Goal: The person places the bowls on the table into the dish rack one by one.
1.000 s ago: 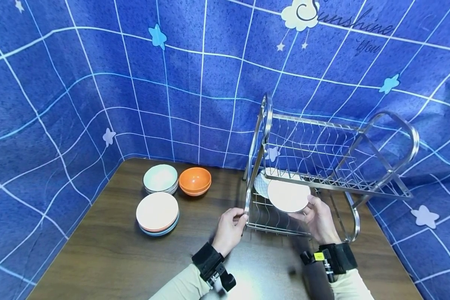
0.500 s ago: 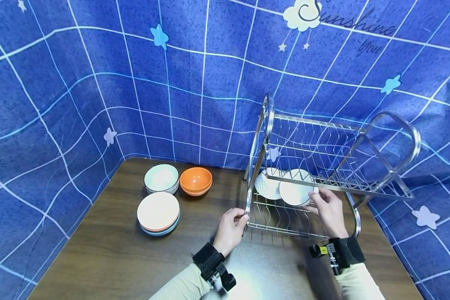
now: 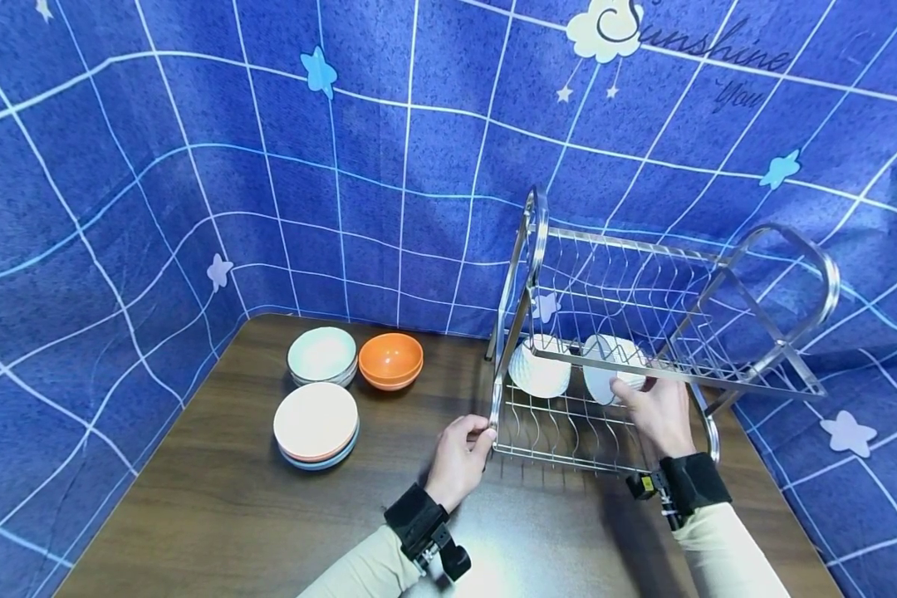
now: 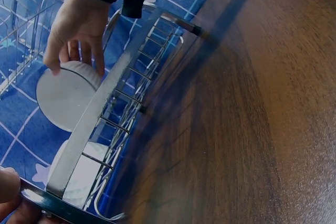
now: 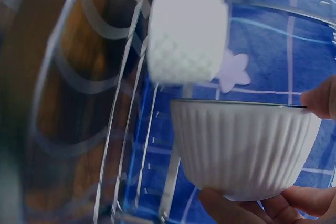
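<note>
Since a second ago your right hand (image 3: 654, 407) has carried the white ribbed bowl (image 3: 609, 371) from the rack's front edge deeper into the lower tier, turning it from face-on to on its edge. Your fingers are curled round its rim, thumb on one side, fingertips (image 5: 247, 208) under the base. It stands in the lower tier of the metal dish rack (image 3: 628, 349), just beside a second white bowl (image 3: 540, 371) already slotted near the rack's left end. Your left hand (image 3: 459, 453) grips the rack's front left corner post, fingers wrapped round the bar. Near the table's (image 3: 217, 498) back left corner sit a stack of plates (image 3: 315, 423), a pale green bowl (image 3: 321, 355) and an orange bowl (image 3: 390, 360), well apart from the rack.
</note>
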Available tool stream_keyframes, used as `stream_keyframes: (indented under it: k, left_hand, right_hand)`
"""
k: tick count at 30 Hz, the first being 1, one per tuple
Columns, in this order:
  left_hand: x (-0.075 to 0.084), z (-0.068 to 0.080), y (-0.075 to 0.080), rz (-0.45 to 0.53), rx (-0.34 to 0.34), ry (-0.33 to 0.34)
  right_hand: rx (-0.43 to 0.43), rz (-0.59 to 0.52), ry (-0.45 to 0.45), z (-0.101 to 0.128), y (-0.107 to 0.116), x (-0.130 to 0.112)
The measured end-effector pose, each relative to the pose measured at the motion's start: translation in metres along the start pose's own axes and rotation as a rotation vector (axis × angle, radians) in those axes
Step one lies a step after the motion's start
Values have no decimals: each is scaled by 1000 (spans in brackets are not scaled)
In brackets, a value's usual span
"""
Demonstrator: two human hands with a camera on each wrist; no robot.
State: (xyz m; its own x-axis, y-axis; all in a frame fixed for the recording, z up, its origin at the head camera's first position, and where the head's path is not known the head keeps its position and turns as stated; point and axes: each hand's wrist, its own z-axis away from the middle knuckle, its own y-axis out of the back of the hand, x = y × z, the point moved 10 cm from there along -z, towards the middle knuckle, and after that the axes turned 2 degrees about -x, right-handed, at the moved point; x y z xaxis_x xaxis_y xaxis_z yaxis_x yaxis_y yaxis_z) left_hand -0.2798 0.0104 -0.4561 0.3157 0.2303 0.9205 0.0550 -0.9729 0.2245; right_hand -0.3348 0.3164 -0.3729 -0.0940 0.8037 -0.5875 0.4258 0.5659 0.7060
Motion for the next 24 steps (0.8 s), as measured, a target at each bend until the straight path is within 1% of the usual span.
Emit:
stream_keyframes:
  k: [4,7,12,16,20,23,24]
  left_hand:
    - [0,0,1,-6,1,2]
    - [0,0,1,-10,2,-7]
    - [1,0,2,-5,2,-23]
    - [1,0,2,-1,5,-26]
    - [0,0,2,6,13,-29]
    - [0,0,2,9,17,-37]
    - [0,0,2,9,16,-38]
  right_hand:
    - [-26,88,63,-7,-5,-4]
    - [-54,132,107,-11,-9,-8]
    - [-68,207,196,-15,-19,-15]
    - [-50,325,276,-17,-26,-20]
    - [-15,413,405,-19,-33,-30]
    - [-6,470,480,-20,-38,-34]
    - [-8,490,491,-20,-40,-35]
